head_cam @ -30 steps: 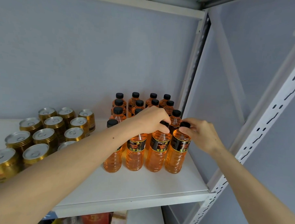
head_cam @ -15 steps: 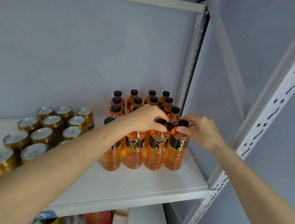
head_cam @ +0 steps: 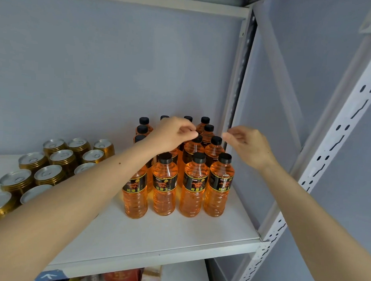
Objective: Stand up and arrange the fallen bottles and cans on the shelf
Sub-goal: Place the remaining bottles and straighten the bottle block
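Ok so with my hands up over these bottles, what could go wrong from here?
1. Your left hand hovers with curled fingers just above the tightly packed bottles; a downward brush could tip one and topple its neighbours.
2. Your left forearm crosses low beside the cans; pulling back carelessly might knock one.
3. Your right hand is near the shelf post and could bump it.
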